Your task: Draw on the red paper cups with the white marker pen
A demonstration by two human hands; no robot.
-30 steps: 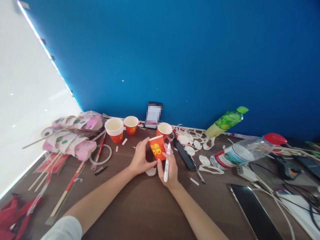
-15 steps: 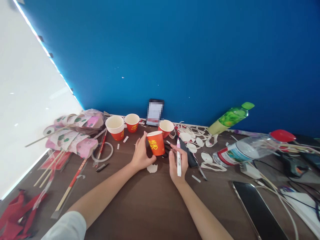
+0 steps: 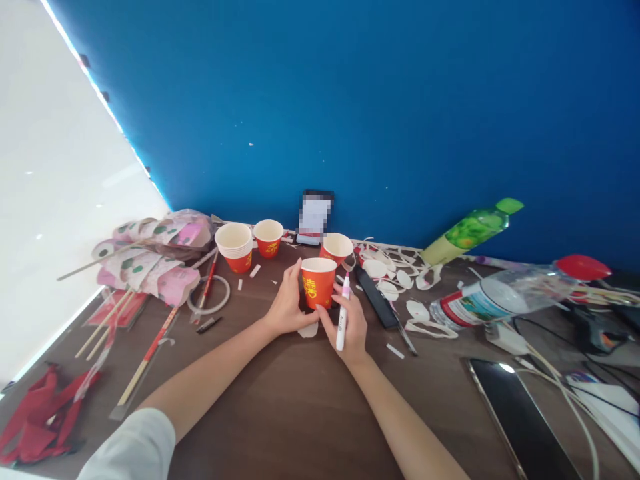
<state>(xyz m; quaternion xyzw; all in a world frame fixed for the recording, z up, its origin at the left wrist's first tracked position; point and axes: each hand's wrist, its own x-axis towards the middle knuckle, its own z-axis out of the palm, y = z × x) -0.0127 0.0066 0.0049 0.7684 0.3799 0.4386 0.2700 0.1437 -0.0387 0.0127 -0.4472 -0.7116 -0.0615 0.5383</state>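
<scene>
A: What is closest to us?
B: The brown tabletop [image 3: 260, 413], with a big black phone [image 3: 520, 420] over to the right.
A: And the hands?
B: The right hand [image 3: 353, 327] has its fingers curled around a white pen [image 3: 342, 323], pink end up. It's too small to tell if the cap is on. The left hand [image 3: 285, 307] has its fingers bent round a red cup [image 3: 318, 292], upright between both hands.
A: How far along is it?
B: Only partway, I'd guess. Cup and pen are in hand, but I see just yellow print [image 3: 310, 285] on the cup, no pen lines.
A: And past that?
B: More cups [image 3: 269, 250] that no hand touches, then a smaller phone [image 3: 315, 217] by the blue wall [image 3: 350, 100]
</scene>
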